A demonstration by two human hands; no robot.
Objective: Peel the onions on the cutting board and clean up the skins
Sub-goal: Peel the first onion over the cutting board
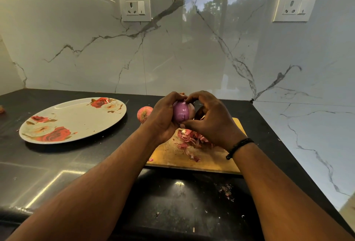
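Both hands hold one peeled onion in the air above the far end of the cutting board. The left hand cups it from the left, fingers curled round its far side; those fingertips are hidden behind the onion. The right hand closes on it from the right, thumb at the lower edge and index finger bent over the top. The remaining right fingers are curled, and whether they touch the onion cannot be determined. The exposed surface is glossy purple, with a paler patch on the right. A dark object shows between the onion and the right palm; it is too obscured to identify.

A pile of onion skins lies on the board directly below the hands, partly covered by the right wrist. The board's far edge is hidden by the hands.

A second, unpeeled onion rests on the black countertop, just left of the left hand and partly hidden by it. Whether it touches the board cannot be seen. A floral plate sits well to the left. Small skin fragments lie on the countertop nearer the camera. A black wristband circles the right wrist. A reddish object is cut off at the left frame edge.
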